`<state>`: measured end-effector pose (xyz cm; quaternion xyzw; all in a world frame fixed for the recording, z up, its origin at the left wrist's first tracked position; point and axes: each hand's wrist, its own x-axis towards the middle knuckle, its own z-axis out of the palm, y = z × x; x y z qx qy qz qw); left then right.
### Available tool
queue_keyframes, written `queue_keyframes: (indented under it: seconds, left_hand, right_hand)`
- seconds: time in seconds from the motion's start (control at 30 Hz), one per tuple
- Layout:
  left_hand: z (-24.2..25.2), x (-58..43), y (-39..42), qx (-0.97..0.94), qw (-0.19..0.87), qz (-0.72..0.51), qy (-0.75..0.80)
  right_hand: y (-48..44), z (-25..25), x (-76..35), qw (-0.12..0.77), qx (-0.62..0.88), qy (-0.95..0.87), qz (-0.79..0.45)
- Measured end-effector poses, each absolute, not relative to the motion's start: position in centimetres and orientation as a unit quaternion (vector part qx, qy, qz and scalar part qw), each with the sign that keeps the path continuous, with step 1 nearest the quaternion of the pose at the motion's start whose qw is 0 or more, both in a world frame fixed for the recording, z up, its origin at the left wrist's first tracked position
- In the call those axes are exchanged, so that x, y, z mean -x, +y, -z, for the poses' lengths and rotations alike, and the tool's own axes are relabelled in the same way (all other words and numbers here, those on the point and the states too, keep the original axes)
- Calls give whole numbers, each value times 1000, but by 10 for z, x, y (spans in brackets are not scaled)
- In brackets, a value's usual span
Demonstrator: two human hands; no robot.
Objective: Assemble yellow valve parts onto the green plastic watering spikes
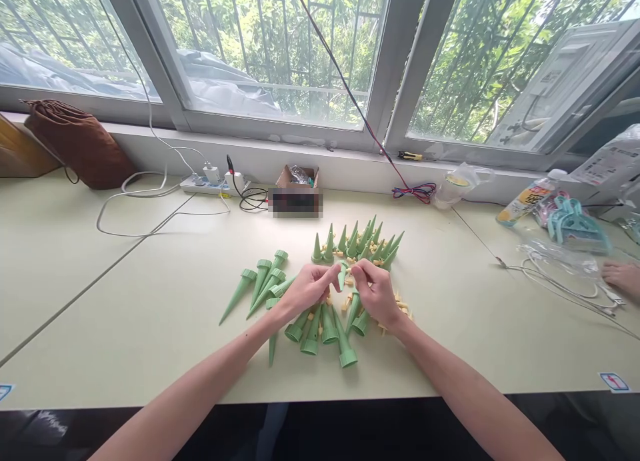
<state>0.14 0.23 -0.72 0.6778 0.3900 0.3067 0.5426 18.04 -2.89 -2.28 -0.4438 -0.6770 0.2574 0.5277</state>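
Between my hands is a green plastic spike (343, 278), gripped by my left hand (314, 288) with fingers closed around it. My right hand (373, 289) pinches a small yellow valve (349, 270) against the spike's side. Under and in front of my hands lie several more green spikes (329, 326) with flared caps. To the left is a loose group of capped spikes (262, 274). Behind my hands, several spikes (353, 241) stand upright on their caps, with yellow valves among them. More yellow valves (403, 306) lie beside my right wrist, partly hidden by it.
A power strip (193, 184) with plugs and cables lies at the back left, near a brown pouch (80, 144). At the back stands a small cardboard box (285, 178). A bottle (527, 200), teal clips (570, 221) and white cables (555, 274) lie right, near another person's hand (621, 276).
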Motion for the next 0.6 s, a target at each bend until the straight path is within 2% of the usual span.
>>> queue_keyframes:
  seconds: [0.6]
  left_hand:
    - [9, -3, 0, -739, 408, -418, 335]
  right_hand:
    - [-28, 22, -179, 529, 452, -672, -255]
